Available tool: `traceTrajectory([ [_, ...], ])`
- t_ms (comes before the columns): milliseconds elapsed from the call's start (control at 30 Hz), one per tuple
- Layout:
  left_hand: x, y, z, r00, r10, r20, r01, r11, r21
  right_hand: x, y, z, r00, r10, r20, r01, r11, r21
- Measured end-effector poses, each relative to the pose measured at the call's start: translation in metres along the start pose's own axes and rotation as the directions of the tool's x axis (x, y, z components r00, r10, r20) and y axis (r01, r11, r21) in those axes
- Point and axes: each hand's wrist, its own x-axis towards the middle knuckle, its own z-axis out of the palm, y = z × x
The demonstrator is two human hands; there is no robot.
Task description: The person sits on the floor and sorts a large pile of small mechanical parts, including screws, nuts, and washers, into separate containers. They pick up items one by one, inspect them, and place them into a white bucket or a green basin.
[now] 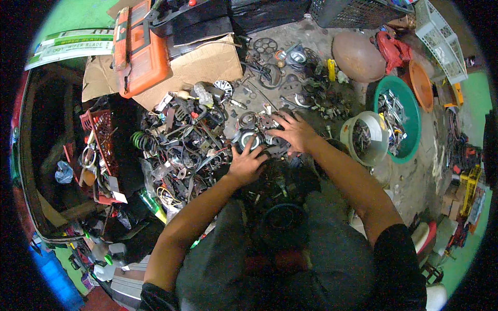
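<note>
My left hand [246,165] is spread palm down, its fingertips at the edge of a round dark part with a pale ring [249,141]. Just to the right, my right hand [295,132] reaches over small metal parts [267,123] with its fingers apart. I see nothing gripped in either hand, though the space under the palms is hidden. A coiled, ring-shaped part [247,119] lies beyond the left fingertips. Close on the left rises a heap of used vehicle parts and wires [186,144], including a green coil spring [141,139].
An orange toolbox [142,58] lies on cardboard [206,62] at the upper left. Below it stands a red plastic basket [102,136]. At right are a clear tub [360,151] and a green basin [414,136] holding metal pieces. More greasy parts [328,97] cover the concrete floor ahead.
</note>
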Motion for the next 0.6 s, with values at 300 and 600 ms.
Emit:
traceTrajectory([
  [300,-0.006,-0.002,0.003,0.999,0.026,-0.034,-0.025,0.999,0.031,-0.003,0.047,0.02,0.904,0.42,-0.08,-0.416,0.907,0.06],
  [600,-0.005,-0.003,0.003,0.998,0.051,-0.044,-0.049,0.997,0.053,-0.006,0.089,0.029,0.934,0.343,0.097,-0.343,0.794,0.501],
])
